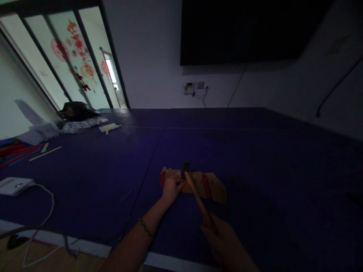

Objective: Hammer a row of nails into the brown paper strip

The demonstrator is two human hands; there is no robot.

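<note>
My right hand (219,236) is wrapped round the wooden handle of a hammer (197,198). The dark hammer head is above the cardboard, right by my left fingertips; whether it touches anything I cannot tell. A torn piece of brown cardboard (217,187) with red bands lies flat on the dark blue table surface. My left hand (171,189) rests on the cardboard's left part, thumb and fingers pinched together. What sits between those fingers is too small and dark to name.
Left of the cardboard lies a thin metal tool (125,195). A white box (16,186) with a cable (52,202) is at the left edge. Yellowish strips (45,153), red and blue items (19,151) and a black bag (76,110) lie farther back.
</note>
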